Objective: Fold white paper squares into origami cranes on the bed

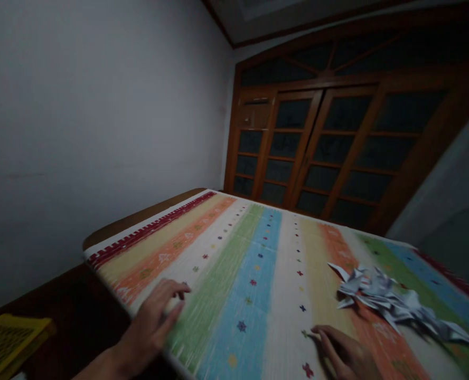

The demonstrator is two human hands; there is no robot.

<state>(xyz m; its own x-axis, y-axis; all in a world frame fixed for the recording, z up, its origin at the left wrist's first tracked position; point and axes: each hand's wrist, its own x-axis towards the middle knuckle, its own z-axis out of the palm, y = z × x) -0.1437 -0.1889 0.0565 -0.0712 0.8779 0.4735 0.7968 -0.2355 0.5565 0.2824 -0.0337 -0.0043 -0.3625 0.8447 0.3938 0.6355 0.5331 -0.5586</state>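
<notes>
Surface: striped rug (234, 264)
Hands: left hand (151, 327) and right hand (343, 351) apart, empty, on rug
Rug's right side: crumpled silver paper (393, 301)

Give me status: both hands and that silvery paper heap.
Left hand empty, fingers curled on the striped rug. Right hand empty, fingertips on the rug, nearest the folded silvery paper heap, untouched. Yellow tray off left.

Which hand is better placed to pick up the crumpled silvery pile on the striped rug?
Probably the right hand: it rests on the striped rug close to the crumpled silvery pile. The left hand lies farther away, beyond the green and blue stripes.
</notes>
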